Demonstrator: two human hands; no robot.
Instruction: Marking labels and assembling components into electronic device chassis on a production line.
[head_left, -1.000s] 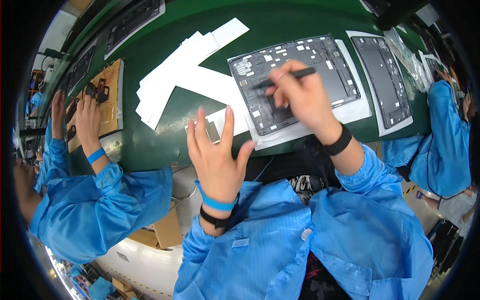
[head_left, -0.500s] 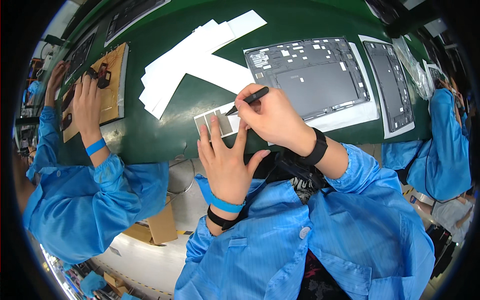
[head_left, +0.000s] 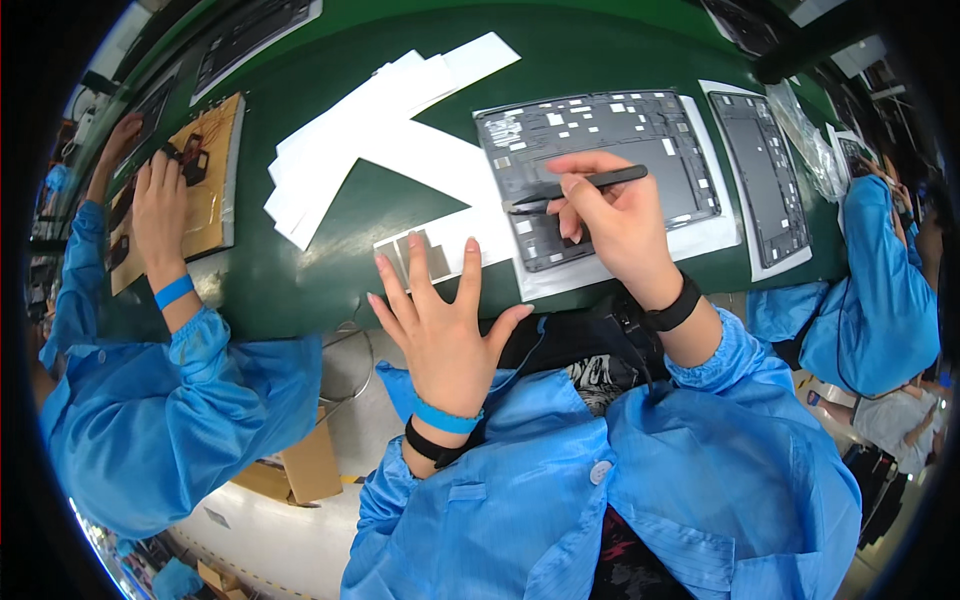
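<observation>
Both hands are working near the centre of the frame. Fingers splayed, the left hand [head_left: 440,335] is resting its fingertips on a white backing strip [head_left: 455,240] with grey rectangular pads [head_left: 440,264], which is lying just left of the frame's middle. The right hand [head_left: 615,215] is pinching black tweezers [head_left: 622,176] between thumb and fingers, and the tips are pointing leftward over the left part of a black tablet housing [head_left: 640,155]; whether they are gripping a small piece, one cannot tell. That housing is lying right of centre on a white sheet [head_left: 728,228], its inner face dotted with small white labels.

White paper sheets [head_left: 345,145] are fanning out across the upper middle of the green tabletop [head_left: 330,285]. Toward the upper right, a second tablet housing [head_left: 762,165] is lying beside a clear plastic bag [head_left: 808,140]. At the left of the frame, a co-worker in a blue smock [head_left: 170,420] is reaching one hand [head_left: 160,220] to black parts on a tan board [head_left: 218,180]. At the far right, another blue-sleeved person [head_left: 880,290] is sitting along the table.
</observation>
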